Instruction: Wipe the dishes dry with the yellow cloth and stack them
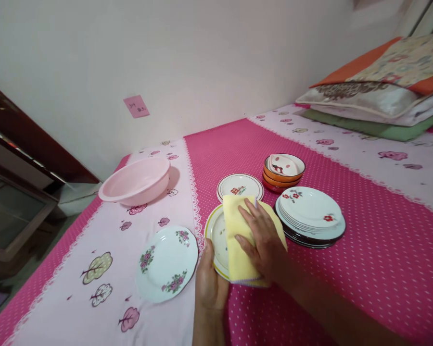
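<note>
My left hand (212, 278) grips the lower left rim of a white plate (216, 235) with a yellow band, thumb on top. A folded yellow cloth (238, 259) covers the plate's right part and hangs past its edge. Pressed onto the cloth is my right hand (261, 235), its fingers slightly bent and spread, the thumb pointing left. Just beyond lies a smaller white plate (240, 185) with a red rim and a red and green motif. At the left, a white plate with purple flowers (168, 264) rests on the bedspread.
A stack of plates (310, 211) with red flowers on top stands at the right. Behind it are stacked orange bowls (281, 179) holding a small white dish. A pink basin (135, 181) sits at the far left edge. Pillows and bedding (378, 96) are piled at the back right.
</note>
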`<state>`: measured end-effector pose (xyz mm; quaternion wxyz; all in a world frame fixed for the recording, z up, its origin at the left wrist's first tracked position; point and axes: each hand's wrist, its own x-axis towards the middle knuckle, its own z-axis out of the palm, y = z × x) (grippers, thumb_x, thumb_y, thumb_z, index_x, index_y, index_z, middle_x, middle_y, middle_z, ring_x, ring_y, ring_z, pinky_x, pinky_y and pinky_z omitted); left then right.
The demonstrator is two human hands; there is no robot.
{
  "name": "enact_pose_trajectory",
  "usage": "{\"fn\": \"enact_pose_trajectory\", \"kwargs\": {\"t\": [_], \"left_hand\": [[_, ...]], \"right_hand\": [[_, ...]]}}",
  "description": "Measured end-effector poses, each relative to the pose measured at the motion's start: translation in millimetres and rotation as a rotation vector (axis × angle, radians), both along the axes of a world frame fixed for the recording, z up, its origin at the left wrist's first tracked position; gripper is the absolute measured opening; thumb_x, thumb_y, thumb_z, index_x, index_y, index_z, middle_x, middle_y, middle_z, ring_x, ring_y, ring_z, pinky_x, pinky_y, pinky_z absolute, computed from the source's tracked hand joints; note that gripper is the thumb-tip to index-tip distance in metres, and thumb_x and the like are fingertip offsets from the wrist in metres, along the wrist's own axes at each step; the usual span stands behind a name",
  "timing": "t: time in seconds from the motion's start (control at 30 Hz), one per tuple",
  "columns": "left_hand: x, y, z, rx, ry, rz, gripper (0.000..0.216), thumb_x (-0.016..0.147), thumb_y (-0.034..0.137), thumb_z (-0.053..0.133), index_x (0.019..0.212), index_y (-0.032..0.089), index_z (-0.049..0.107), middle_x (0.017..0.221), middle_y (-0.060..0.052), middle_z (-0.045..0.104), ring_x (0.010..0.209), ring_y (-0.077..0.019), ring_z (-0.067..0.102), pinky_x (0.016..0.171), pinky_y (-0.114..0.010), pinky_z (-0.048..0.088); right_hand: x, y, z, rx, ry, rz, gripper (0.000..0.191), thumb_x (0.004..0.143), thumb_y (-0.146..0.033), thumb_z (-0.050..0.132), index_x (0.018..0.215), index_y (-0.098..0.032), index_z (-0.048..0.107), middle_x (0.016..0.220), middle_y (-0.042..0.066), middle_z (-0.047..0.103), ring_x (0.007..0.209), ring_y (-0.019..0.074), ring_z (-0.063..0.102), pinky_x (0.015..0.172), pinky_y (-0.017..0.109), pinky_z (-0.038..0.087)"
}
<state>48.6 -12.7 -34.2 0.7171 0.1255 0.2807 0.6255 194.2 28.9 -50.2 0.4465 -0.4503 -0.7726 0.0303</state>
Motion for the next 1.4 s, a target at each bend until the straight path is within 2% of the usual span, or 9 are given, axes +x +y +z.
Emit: {"fn": "enact_pose_trajectory", "kwargs": {"t": [0.23,0.47,0.57,0.73,0.83,0.93,1.1,1.23,1.4], "left_hand": [[1.9,-4.3,-5.8,-0.136,0.042,-0.02,0.059,0.094,0.06,0.059,0.14,0.023,0.066,0.139,-0.012,0.069,0.14,-0.033,0.054,0.115,-0.044,0.046],[-19.3,1.8,-5.3,-0.103,-0.042,0.059,0.043,0.1,0.041,0.051,0.129,0.019,0.073,0.113,-0.011,0.079,0.116,-0.0241,0.071,0.105,-0.035,0.053],[-34.3,4.4,-9.2,-0.089,-0.045,0.149,0.047,0.1,0.048,0.051,0.119,0.014,0.077,0.111,-0.015,0.079,0.115,-0.028,0.071,0.105,-0.038,0.054],[-41.8,5.2,4.2,-0.046,-0.028,0.243,0.065,0.099,0.064,0.046,0.136,0.016,0.069,0.136,-0.018,0.07,0.14,-0.034,0.054,0.116,-0.047,0.043],[-37.5,4.7,12.8,-0.047,0.018,0.266,0.065,0.1,0.063,0.043,0.145,0.021,0.062,0.142,-0.015,0.067,0.144,-0.0324,0.049,0.119,-0.047,0.04],[-31.6,3.9,14.4,-0.061,0.047,0.192,0.067,0.1,0.064,0.042,0.144,0.019,0.062,0.141,-0.015,0.067,0.145,-0.0322,0.048,0.12,-0.047,0.038],[-23.1,-2.4,16.4,-0.052,0.136,0.075,0.048,0.092,0.047,0.07,0.126,0.013,0.072,0.129,-0.019,0.074,0.132,-0.0358,0.061,0.114,-0.049,0.047],[-18.7,-9.2,19.6,-0.051,0.289,0.015,0.05,0.08,0.025,0.085,0.125,0.011,0.071,0.114,-0.019,0.079,0.114,-0.0371,0.072,0.103,-0.051,0.056],[-13.2,-12.2,14.0,0.035,0.355,-0.187,0.045,0.083,0.029,0.083,0.122,0.01,0.073,0.108,-0.019,0.08,0.109,-0.0359,0.074,0.098,-0.048,0.057]], "right_hand": [[-19.8,-21.8,14.7,-0.043,-0.087,0.214,0.065,0.097,-0.033,0.058,0.156,-0.016,0.038,0.166,0.017,0.034,0.158,0.0386,0.014,0.122,0.065,0.029],[-25.4,-32.6,20.3,-0.148,-0.116,0.492,0.058,0.081,-0.014,0.059,0.139,-0.019,0.061,0.157,0.01,0.05,0.155,0.0306,0.028,0.124,0.052,0.034],[-20.7,-29.8,19.5,-0.142,-0.119,0.571,0.059,0.076,-0.01,0.058,0.133,-0.021,0.065,0.151,0.008,0.057,0.151,0.0281,0.037,0.122,0.048,0.037],[-6.2,-16.7,11.3,-0.068,-0.132,0.406,0.055,0.079,-0.01,0.056,0.133,-0.021,0.063,0.152,0.01,0.056,0.153,0.032,0.033,0.122,0.057,0.032],[-0.1,-8.1,6.1,-0.032,-0.055,0.242,0.058,0.09,-0.018,0.054,0.148,-0.02,0.049,0.162,0.014,0.042,0.156,0.0352,0.026,0.123,0.063,0.028],[3.2,-2.1,5.3,-0.042,0.106,0.19,0.061,0.097,-0.024,0.049,0.156,-0.019,0.036,0.167,0.016,0.033,0.155,0.0321,0.028,0.123,0.057,0.032],[17.4,7.1,15.4,-0.234,0.346,0.09,0.059,0.098,-0.036,0.051,0.152,-0.016,0.043,0.154,0.016,0.051,0.141,0.0316,0.05,0.119,0.049,0.04],[34.2,12.4,30.1,-0.424,0.345,0.116,0.056,0.096,-0.042,0.052,0.145,-0.015,0.052,0.144,0.016,0.061,0.126,0.0322,0.061,0.111,0.049,0.045],[35.0,7.6,46.1,-0.145,0.004,0.269,0.065,0.088,-0.041,0.071,0.144,-0.017,0.051,0.139,0.016,0.061,0.131,0.0354,0.053,0.111,0.052,0.041]]}}
